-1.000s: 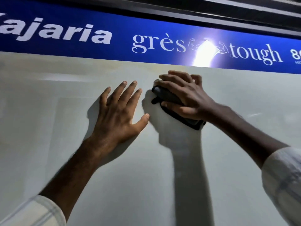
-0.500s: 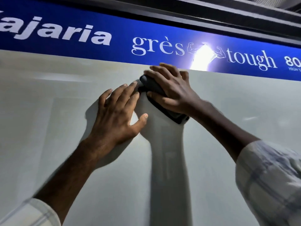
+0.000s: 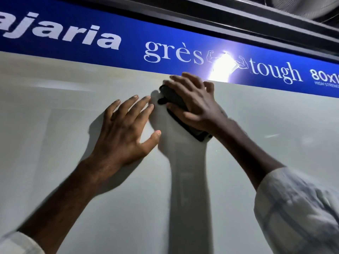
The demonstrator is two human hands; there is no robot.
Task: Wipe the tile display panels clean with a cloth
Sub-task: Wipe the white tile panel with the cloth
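Observation:
A large glossy pale grey tile panel (image 3: 73, 162) stands upright and fills most of the view. My right hand (image 3: 196, 105) presses a folded dark cloth (image 3: 174, 99) against the panel just under its top edge, fingers curled over the cloth. Only the cloth's left end and lower edge show under the hand. My left hand (image 3: 126, 131) lies flat on the panel with fingers spread, its fingertips close to the cloth's left end.
A blue header strip (image 3: 128, 30) with white lettering runs along the top of the panel, with a bright light glare (image 3: 222, 68) right above my right hand. A dark frame (image 3: 238, 17) sits above the strip.
My right hand slid the cloth leftward along the panel's top edge towards my left hand, then held near it. My left hand stayed flat in place.

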